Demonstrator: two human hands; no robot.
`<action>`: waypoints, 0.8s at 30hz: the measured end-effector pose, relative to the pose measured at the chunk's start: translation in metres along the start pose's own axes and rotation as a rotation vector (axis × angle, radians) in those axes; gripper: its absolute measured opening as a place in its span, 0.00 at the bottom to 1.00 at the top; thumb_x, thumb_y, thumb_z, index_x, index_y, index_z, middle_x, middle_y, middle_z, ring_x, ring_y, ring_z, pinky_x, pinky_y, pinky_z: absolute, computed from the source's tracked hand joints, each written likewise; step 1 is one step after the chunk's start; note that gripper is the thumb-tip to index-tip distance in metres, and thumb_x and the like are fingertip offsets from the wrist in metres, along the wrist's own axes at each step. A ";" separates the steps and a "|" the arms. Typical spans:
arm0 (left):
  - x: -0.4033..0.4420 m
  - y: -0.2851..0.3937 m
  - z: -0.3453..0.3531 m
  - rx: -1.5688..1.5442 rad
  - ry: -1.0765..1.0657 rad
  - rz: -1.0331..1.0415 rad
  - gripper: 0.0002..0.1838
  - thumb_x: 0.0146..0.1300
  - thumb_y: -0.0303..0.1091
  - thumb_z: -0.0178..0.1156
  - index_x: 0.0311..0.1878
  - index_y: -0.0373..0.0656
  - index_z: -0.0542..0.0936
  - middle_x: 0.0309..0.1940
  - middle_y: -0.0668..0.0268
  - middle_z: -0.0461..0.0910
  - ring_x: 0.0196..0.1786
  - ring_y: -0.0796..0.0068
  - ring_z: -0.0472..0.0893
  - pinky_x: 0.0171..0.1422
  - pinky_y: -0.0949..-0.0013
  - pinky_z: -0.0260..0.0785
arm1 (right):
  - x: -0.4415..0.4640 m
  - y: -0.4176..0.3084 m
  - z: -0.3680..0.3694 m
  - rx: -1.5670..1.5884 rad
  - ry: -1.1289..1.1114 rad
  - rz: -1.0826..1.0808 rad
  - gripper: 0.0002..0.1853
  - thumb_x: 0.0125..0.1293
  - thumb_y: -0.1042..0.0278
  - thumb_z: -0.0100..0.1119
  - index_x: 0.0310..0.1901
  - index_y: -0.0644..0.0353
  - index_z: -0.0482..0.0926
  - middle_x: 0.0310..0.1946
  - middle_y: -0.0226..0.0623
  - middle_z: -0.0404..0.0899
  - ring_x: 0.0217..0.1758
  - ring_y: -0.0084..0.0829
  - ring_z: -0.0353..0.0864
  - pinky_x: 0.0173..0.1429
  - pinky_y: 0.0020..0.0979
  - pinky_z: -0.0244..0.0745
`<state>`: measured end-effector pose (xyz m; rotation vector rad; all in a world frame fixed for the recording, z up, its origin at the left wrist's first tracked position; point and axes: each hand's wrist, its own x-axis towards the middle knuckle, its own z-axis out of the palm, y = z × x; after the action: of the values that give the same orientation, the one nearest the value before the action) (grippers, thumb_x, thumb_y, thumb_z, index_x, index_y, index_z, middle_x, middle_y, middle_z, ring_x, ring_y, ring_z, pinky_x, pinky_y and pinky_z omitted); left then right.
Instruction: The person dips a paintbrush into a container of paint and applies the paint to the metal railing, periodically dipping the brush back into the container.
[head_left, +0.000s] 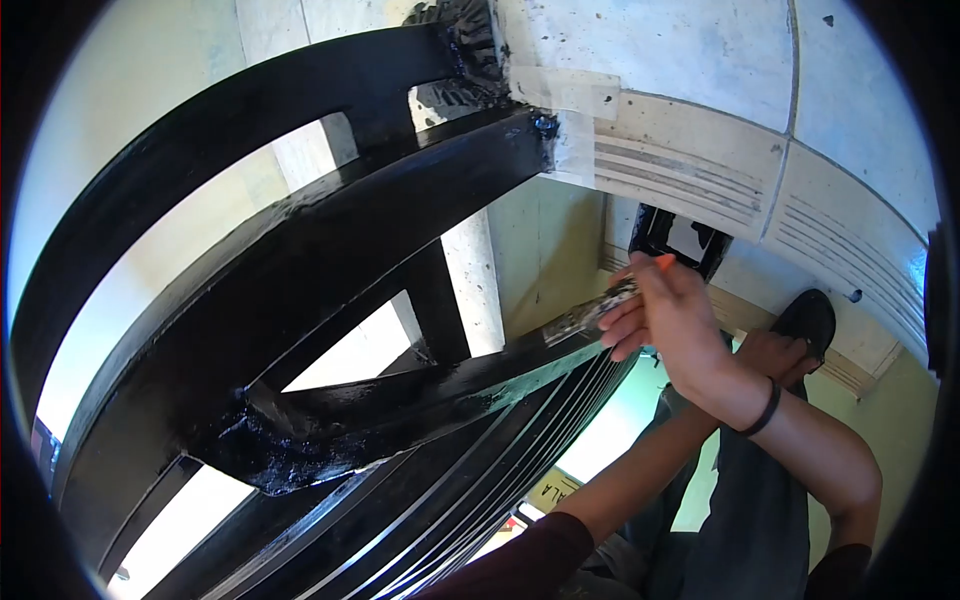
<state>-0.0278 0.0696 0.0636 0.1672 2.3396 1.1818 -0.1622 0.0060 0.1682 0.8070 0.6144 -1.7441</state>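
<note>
My right hand (665, 315), with a dark band on its wrist, is closed around a paintbrush (592, 315). The brush has an orange handle end and a paint-smeared body. Its bristle end lies against a glossy black rail (430, 395) of a curved metal frame. My left forearm crosses behind the right wrist. Beyond it, my left hand (775, 355) has bent fingers beside a dark shoe (806, 322); what they grip, if anything, is hidden.
A wide curved black bar (290, 265) fills the left side, with thin parallel bars (470, 480) below. It meets a tiled ledge (680, 150) with masking tape (570, 92) on it. A black square-edged container (682, 240) stands below the ledge. A yellow lettered sign (553, 490) shows beneath.
</note>
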 end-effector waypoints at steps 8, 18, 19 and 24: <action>-0.005 -0.009 0.007 -0.016 -0.005 0.066 0.17 0.70 0.48 0.62 0.37 0.42 0.79 0.23 0.56 0.81 0.27 0.50 0.82 0.32 0.50 0.71 | -0.039 -0.035 0.043 0.395 -0.260 0.132 0.21 0.82 0.52 0.46 0.52 0.65 0.75 0.33 0.45 0.86 0.29 0.29 0.87 0.30 0.30 0.84; -0.007 -0.006 0.015 -0.016 0.009 0.049 0.19 0.69 0.49 0.63 0.33 0.40 0.78 0.24 0.54 0.82 0.30 0.49 0.82 0.34 0.49 0.71 | -0.047 -0.030 0.058 0.367 -0.274 -0.044 0.21 0.84 0.56 0.39 0.51 0.71 0.72 0.38 0.50 0.85 0.38 0.35 0.89 0.36 0.33 0.87; -0.007 -0.007 0.017 -0.003 0.013 0.059 0.19 0.69 0.49 0.63 0.33 0.40 0.78 0.25 0.54 0.82 0.30 0.49 0.82 0.34 0.49 0.71 | -0.050 -0.032 0.062 0.393 -0.308 -0.051 0.21 0.84 0.57 0.37 0.52 0.71 0.70 0.38 0.49 0.85 0.37 0.36 0.90 0.35 0.32 0.89; -0.010 -0.013 0.025 0.037 0.023 0.078 0.19 0.68 0.48 0.64 0.33 0.40 0.78 0.26 0.55 0.82 0.30 0.49 0.82 0.34 0.49 0.71 | -0.044 -0.039 0.084 0.570 -0.478 -0.121 0.19 0.84 0.60 0.33 0.56 0.72 0.64 0.40 0.50 0.84 0.38 0.36 0.91 0.34 0.29 0.91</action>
<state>-0.0051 0.0767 0.0453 0.2613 2.3949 1.1838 -0.2095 -0.0175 0.2558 0.6951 -0.1706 -2.1633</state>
